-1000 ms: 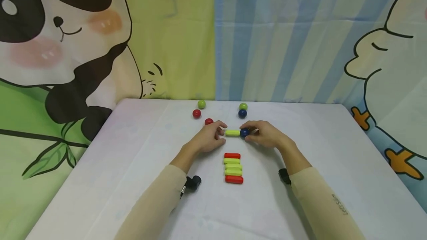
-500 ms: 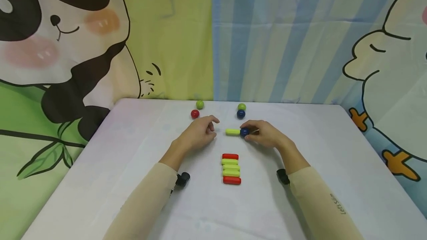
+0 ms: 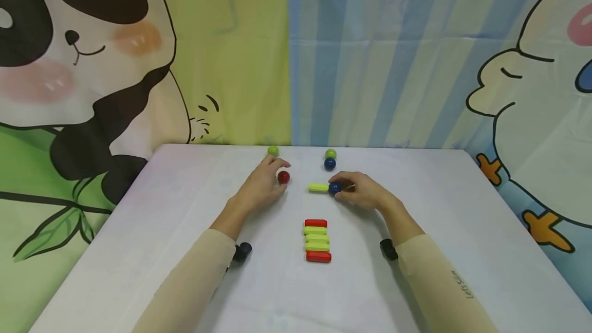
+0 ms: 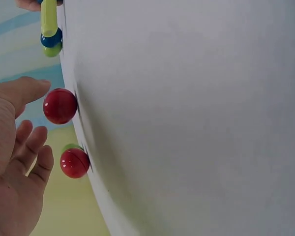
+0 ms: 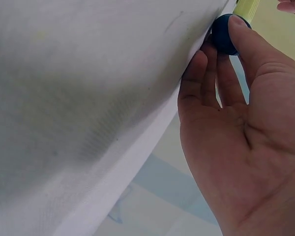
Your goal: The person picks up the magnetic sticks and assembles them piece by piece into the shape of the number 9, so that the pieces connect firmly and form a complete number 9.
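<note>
My right hand (image 3: 363, 190) pinches a dark blue ball (image 3: 335, 188) between thumb and fingers. A yellow-green rod (image 3: 318, 187) extends left from that ball; they appear joined. My left hand (image 3: 260, 185) is spread beside a red ball (image 3: 283, 177). In the left wrist view, the thumb is close to this red ball (image 4: 60, 106), the other fingers lie apart from it, and nothing is gripped. Past the fingertips sits a second red ball (image 4: 74, 163), which the left hand hides in the head view.
A green ball (image 3: 273, 151) lies beyond the left hand. Another green ball (image 3: 330, 153) sits behind a blue ball (image 3: 330, 164) near the table's back edge. Nearer the body, yellow-green rods (image 3: 317, 238) lie in a row between two red rods (image 3: 318, 256).
My left hand has moved away from the yellow-green rod, leftward and back to the red ball. The right hand keeps its pinch on the blue ball in about the same place.
</note>
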`<state>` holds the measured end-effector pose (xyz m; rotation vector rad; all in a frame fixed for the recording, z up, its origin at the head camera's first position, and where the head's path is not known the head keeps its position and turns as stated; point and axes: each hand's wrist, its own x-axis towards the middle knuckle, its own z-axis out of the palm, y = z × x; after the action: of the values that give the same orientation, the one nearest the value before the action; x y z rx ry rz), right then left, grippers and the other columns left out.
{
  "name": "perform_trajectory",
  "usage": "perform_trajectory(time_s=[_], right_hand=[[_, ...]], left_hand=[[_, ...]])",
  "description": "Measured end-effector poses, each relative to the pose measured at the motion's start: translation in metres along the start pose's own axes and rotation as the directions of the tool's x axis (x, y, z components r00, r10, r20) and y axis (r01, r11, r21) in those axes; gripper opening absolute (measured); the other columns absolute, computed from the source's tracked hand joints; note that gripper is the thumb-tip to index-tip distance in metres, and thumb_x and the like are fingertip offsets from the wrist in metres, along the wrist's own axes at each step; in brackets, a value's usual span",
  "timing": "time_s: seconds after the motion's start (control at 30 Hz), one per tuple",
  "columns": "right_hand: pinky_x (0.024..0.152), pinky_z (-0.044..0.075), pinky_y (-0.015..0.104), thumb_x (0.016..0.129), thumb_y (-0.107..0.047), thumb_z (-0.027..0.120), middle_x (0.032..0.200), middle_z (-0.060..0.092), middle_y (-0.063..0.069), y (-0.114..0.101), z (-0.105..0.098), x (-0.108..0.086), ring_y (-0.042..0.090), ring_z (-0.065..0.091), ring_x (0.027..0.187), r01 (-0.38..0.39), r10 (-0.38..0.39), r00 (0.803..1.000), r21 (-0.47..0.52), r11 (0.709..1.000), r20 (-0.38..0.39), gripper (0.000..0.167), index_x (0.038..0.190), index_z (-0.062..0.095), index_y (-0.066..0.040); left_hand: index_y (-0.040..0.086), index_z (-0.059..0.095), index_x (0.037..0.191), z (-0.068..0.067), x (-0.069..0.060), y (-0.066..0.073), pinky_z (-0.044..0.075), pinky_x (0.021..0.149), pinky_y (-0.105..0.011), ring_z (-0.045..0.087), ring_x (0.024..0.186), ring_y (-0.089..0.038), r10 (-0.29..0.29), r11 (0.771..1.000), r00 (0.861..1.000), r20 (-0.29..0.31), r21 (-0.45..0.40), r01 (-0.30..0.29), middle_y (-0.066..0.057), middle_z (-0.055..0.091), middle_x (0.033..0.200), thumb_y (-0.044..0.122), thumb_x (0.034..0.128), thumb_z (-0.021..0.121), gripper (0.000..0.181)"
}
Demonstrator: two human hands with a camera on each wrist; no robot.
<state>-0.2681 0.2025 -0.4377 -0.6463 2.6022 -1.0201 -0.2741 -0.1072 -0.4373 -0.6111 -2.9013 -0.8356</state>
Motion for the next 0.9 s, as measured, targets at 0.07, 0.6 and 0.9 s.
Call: perform_trajectory(time_s=[0.07,0.6,0.9], right_hand=[[0.108,0.047,0.048,0.097,-0.013,0.072,0.129,0.066,0.008,0.001,0.0,0.0,0.03,0.062,0.122,-0.004,0.004,1.0,0.002,1.0,-0.003,0.038,0.134,0.064,-0.016],[0.109,0.046,0.05,0.097,-0.014,0.071,0.128,0.066,0.007,0.004,0.0,0.0,0.028,0.061,0.12,-0.015,0.015,1.0,0.016,1.0,-0.014,0.039,0.135,0.063,-0.017],[0.109,0.046,0.05,0.098,-0.013,0.071,0.128,0.065,0.008,0.002,0.0,0.0,0.029,0.06,0.121,-0.016,0.016,1.0,0.006,1.0,-0.008,0.039,0.135,0.062,-0.015]], left_hand=[[0.017,0.058,0.139,0.0,0.002,-0.002,0.05,0.095,-0.037,0.056,0.103,-0.022,0.004,1.0,1.0,-0.009,-0.013,-0.004,-0.005,0.049,0.132,0.016,0.0904,0.076,0.052],[0.014,0.059,0.144,0.001,0.01,-0.007,0.038,0.116,-0.046,0.048,0.135,-0.031,0.033,0.996,0.994,0.1,0.085,-0.042,-0.012,0.054,0.142,0.013,0.0911,0.075,0.055],[0.011,0.063,0.135,0.003,0.012,-0.008,0.043,0.111,-0.044,0.056,0.126,-0.029,0.037,0.996,0.992,0.122,0.073,-0.046,-0.012,0.06,0.133,0.011,0.0923,0.075,0.044]])
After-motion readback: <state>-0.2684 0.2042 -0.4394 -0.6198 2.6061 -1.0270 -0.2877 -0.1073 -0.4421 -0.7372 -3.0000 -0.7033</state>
